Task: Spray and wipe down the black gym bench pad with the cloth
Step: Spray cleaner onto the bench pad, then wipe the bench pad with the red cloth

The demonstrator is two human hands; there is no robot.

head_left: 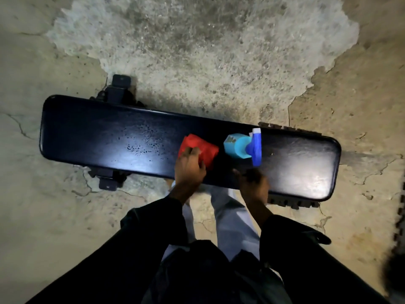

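The long black bench pad (92, 132) lies across the view, with wet droplets near its middle. A red cloth (205, 148) sits bunched on the pad, and my left hand (189, 170) grips its near edge. To the right of the cloth, a light blue spray bottle (238, 147) with a darker blue trigger head lies on its side on the pad. My right hand (254, 183) is blurred at the pad's near edge just below the bottle, apart from it and holding nothing.
Black bench feet (119, 83) stick out from under the pad at the far and near left. The floor is cracked concrete with a rough worn patch (197, 40) beyond the bench. A dark toothed mat edge (397, 227) runs along the right side.
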